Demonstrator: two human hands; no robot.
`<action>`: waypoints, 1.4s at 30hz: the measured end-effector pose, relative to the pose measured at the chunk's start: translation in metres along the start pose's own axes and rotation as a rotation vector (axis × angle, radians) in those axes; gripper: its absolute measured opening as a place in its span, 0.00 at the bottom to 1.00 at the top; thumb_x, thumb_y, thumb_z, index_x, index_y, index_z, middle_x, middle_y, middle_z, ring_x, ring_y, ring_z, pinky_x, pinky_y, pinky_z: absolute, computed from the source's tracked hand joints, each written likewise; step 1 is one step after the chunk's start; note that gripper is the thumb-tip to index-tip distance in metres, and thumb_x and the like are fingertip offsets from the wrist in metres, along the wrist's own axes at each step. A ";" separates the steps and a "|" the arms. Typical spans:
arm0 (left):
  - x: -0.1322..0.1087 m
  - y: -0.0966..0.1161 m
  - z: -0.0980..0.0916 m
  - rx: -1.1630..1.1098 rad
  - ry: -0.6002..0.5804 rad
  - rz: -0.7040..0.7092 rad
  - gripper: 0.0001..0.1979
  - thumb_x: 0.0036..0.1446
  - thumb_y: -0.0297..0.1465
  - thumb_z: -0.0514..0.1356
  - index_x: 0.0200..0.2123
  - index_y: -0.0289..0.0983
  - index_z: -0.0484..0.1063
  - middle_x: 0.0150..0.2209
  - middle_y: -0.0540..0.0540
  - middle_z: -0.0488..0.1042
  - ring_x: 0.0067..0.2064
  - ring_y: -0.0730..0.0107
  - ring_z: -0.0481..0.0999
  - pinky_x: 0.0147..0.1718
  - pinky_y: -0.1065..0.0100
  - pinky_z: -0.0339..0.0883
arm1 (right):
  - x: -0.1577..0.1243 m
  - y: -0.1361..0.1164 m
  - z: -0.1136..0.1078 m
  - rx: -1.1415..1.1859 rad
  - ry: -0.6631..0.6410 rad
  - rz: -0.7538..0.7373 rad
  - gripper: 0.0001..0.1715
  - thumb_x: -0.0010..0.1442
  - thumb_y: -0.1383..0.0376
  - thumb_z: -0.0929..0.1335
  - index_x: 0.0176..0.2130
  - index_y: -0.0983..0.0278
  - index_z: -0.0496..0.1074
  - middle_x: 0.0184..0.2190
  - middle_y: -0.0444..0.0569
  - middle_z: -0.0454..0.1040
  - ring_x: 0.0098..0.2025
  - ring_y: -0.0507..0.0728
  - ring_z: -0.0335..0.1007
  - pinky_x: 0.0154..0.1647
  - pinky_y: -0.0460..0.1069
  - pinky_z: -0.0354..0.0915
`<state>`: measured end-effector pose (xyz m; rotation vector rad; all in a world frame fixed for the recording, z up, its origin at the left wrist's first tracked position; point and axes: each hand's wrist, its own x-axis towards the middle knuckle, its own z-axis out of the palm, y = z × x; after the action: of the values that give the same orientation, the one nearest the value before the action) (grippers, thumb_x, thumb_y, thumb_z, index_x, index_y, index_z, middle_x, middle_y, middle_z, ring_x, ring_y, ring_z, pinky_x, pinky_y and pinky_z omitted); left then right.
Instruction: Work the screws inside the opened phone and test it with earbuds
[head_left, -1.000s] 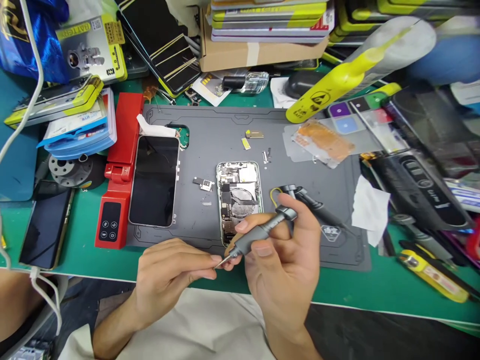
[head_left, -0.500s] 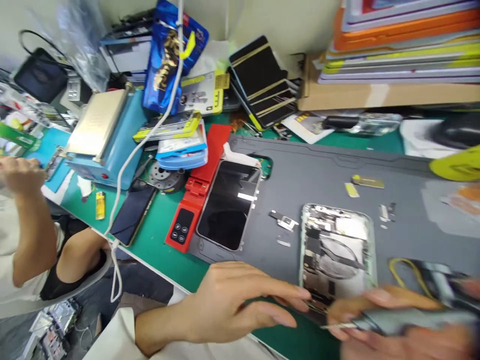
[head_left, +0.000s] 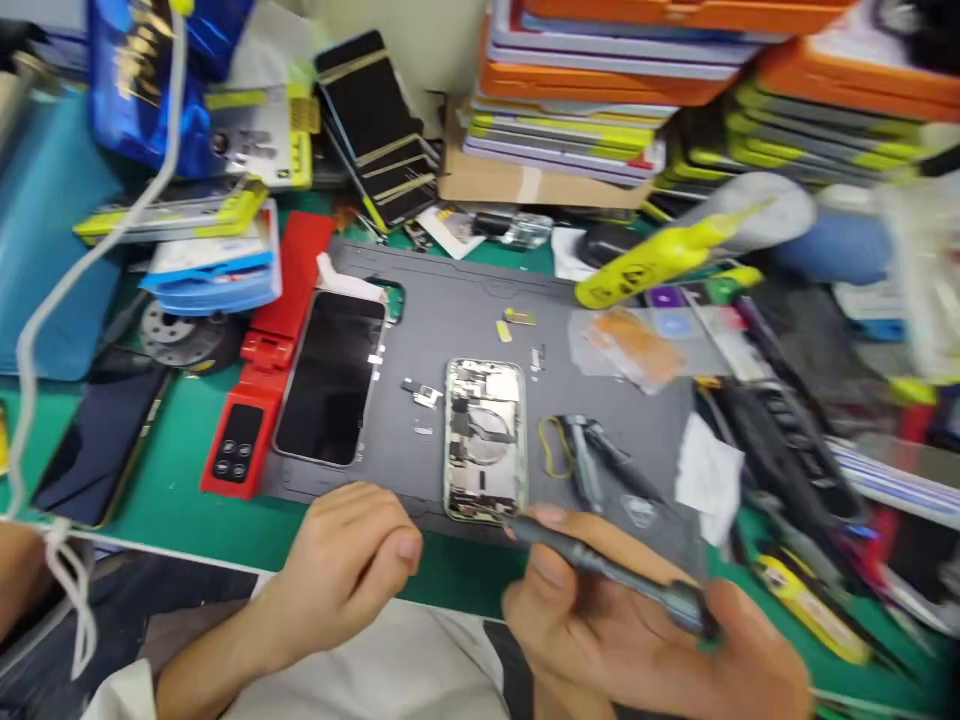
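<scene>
My right hand [head_left: 637, 630] is closed round a grey screwdriver [head_left: 607, 568]; its tip lies at the near right corner of an opened phone body [head_left: 484, 440] on the dark grey mat [head_left: 450, 320]. My left hand [head_left: 349, 565] rests at the mat's near edge, just left of the phone body, with its fingers curled in; I see nothing in them. A detached black screen [head_left: 330, 378] lies left of the phone body. Small loose parts [head_left: 421, 395] sit between the two.
A red device [head_left: 255, 400] lies along the mat's left edge, with a dark phone [head_left: 97, 450] further left. Black tweezers [head_left: 600, 460] and a white tissue [head_left: 705, 475] lie right of the phone body. A yellow bottle [head_left: 660, 262], stacked boxes [head_left: 600, 130] and tools crowd the back and right.
The view swung left and came back. My left hand let go of the screwdriver's tip and curled up at the mat's edge. The screwdriver's tip now points at the phone body's near corner.
</scene>
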<state>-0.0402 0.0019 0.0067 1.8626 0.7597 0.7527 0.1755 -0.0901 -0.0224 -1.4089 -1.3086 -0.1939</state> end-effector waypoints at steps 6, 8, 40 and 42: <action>0.002 -0.003 0.001 0.034 -0.053 0.028 0.16 0.81 0.31 0.49 0.36 0.40 0.66 0.30 0.55 0.72 0.33 0.77 0.70 0.36 0.70 0.61 | 0.011 -0.002 0.026 -0.117 -0.104 -0.218 0.53 0.64 0.80 0.75 0.78 0.66 0.55 0.46 0.52 0.76 0.40 0.52 0.81 0.37 0.48 0.81; 0.002 -0.002 0.001 0.054 -0.068 0.040 0.16 0.81 0.31 0.49 0.36 0.40 0.66 0.31 0.55 0.73 0.34 0.77 0.71 0.36 0.69 0.61 | 0.014 -0.003 0.030 -0.083 -0.111 -0.218 0.51 0.64 0.81 0.73 0.78 0.66 0.56 0.46 0.52 0.75 0.41 0.52 0.81 0.38 0.48 0.82; 0.027 0.015 -0.003 0.916 0.198 0.137 0.06 0.70 0.28 0.69 0.49 0.39 0.78 0.42 0.48 0.81 0.42 0.63 0.71 0.42 0.60 0.62 | 0.020 -0.023 0.024 0.027 -0.117 -0.036 0.40 0.64 0.84 0.71 0.69 0.58 0.73 0.45 0.49 0.77 0.47 0.56 0.80 0.48 0.55 0.83; 0.034 0.012 -0.003 0.997 0.181 0.141 0.06 0.71 0.29 0.68 0.49 0.41 0.80 0.43 0.48 0.80 0.41 0.62 0.69 0.41 0.58 0.59 | 0.021 -0.023 0.024 0.010 -0.113 -0.057 0.38 0.66 0.81 0.72 0.69 0.57 0.74 0.44 0.49 0.76 0.46 0.55 0.79 0.48 0.56 0.83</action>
<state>-0.0194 0.0252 0.0249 2.7766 1.2783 0.6845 0.1530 -0.0661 -0.0016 -1.3917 -1.4418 -0.1479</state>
